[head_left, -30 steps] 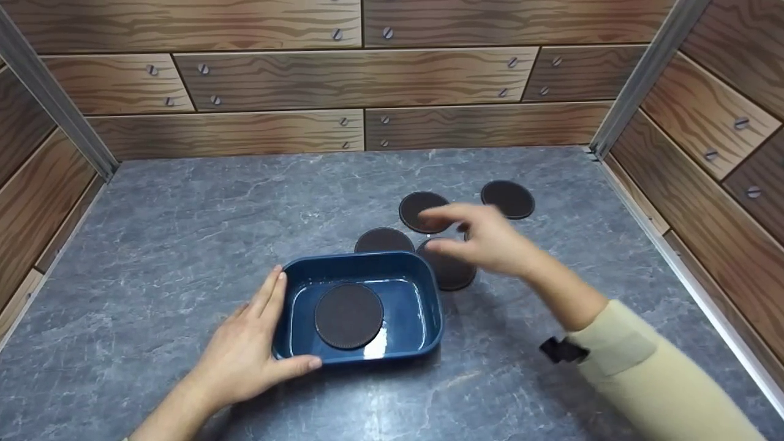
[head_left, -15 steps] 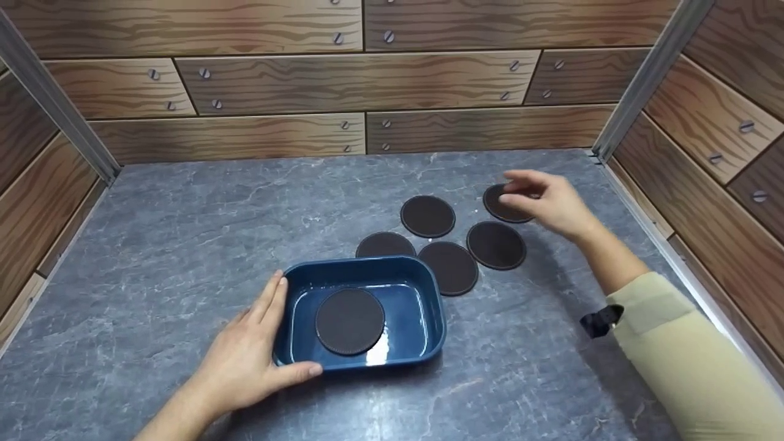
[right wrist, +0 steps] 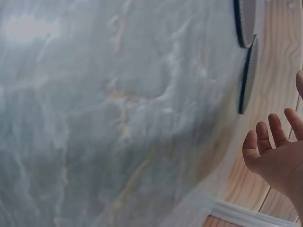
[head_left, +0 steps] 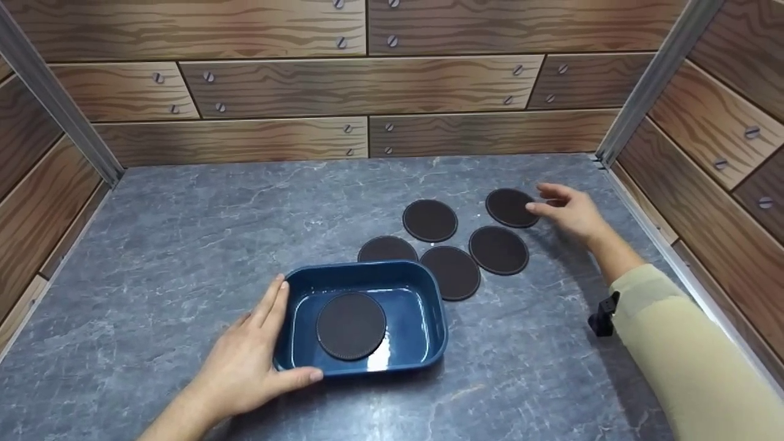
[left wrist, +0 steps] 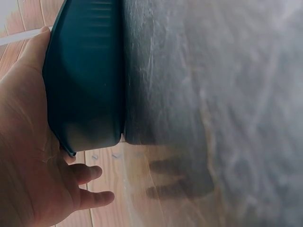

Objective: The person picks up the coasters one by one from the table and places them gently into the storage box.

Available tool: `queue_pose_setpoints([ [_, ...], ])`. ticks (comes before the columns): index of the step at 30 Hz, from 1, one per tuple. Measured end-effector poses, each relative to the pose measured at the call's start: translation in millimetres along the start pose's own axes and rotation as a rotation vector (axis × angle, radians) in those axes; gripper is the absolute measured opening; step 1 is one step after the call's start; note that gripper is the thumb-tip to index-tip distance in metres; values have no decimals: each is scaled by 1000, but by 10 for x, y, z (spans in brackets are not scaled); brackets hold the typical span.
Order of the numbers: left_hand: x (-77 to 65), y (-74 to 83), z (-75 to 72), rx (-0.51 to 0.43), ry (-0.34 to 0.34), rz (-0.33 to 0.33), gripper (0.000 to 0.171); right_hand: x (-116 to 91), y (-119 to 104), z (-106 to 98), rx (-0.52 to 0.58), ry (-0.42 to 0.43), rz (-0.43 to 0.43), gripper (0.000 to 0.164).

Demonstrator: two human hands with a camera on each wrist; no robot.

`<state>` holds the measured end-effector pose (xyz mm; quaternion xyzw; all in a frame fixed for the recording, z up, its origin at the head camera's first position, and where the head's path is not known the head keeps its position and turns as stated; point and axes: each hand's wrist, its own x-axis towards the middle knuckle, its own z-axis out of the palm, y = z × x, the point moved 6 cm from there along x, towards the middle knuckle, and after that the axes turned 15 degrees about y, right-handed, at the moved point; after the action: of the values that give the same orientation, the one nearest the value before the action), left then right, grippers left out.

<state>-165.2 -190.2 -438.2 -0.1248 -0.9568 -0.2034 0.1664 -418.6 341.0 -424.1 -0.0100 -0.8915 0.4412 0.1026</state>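
Left hand [head_left: 242, 355]: braced on left end of blue dish [head_left: 407, 306], fingers fairly straight
Right hand [head_left: 569, 211]: fingers parted beside far-right coaster [head_left: 508, 207]; can't tell if touching
Blue dish: near middle of worktop [head_left: 214, 226], holding inner coaster [head_left: 351, 326]
Coaster risk: possible skid, from pushing thin edge sideways

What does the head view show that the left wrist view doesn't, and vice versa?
Only head: one dark disc inside the blue dish, five more discs on the gray tabletop, and the right hand. Only left wrist: the palm side of the left hand, with the dish's outer wall side-on. Both: left hand touching dish, tabletop, wood-patterned panels.
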Motion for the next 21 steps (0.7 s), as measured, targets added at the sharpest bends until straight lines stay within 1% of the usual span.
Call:
queue_pose_setpoints([
  [8,-4,-1,-9,3,33,24,134,56,156,98,13,-46,68,84],
  [16,-8,-9,-1,10,25,16,135,124,193,211,-41,-63,48,91],
  [21,-5,-15,-8,5,25,15,135,149,194,291,-79,-110,41,98],
])
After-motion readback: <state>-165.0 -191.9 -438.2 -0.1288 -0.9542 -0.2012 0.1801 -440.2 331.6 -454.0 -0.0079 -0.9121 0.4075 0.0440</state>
